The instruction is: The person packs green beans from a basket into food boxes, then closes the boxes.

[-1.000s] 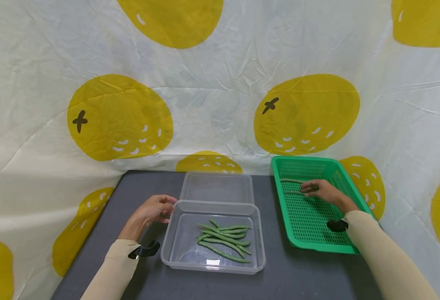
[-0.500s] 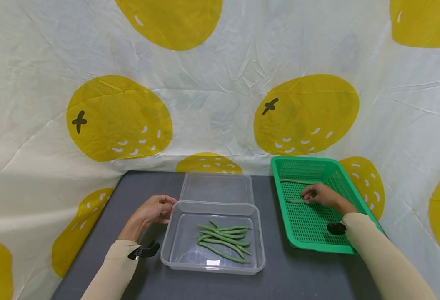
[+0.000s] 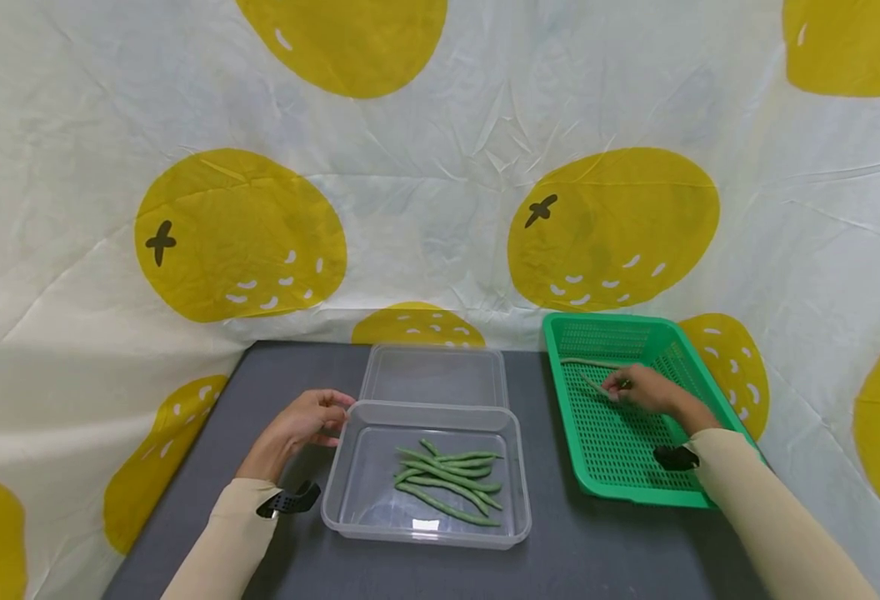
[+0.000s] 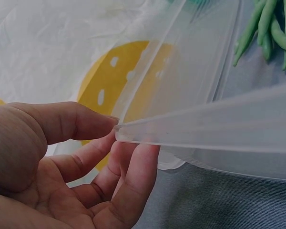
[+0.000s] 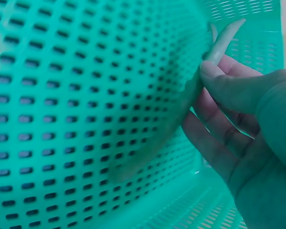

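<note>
Grey table (image 3: 275,375), fruit-print cloth behind. Left hand (image 3: 301,423) pinches clear tub (image 3: 350,508) rim; right hand (image 3: 646,387) pinches bean (image 3: 593,383) in perforated basket (image 3: 560,333) at 2 o'clock.

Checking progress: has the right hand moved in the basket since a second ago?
Yes. The right hand drew back slightly from the basket's far rim, now pinching a bean.

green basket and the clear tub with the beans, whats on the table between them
Nothing: the head view shows only bare grey table between the green basket and the clear tub of green beans.
</note>
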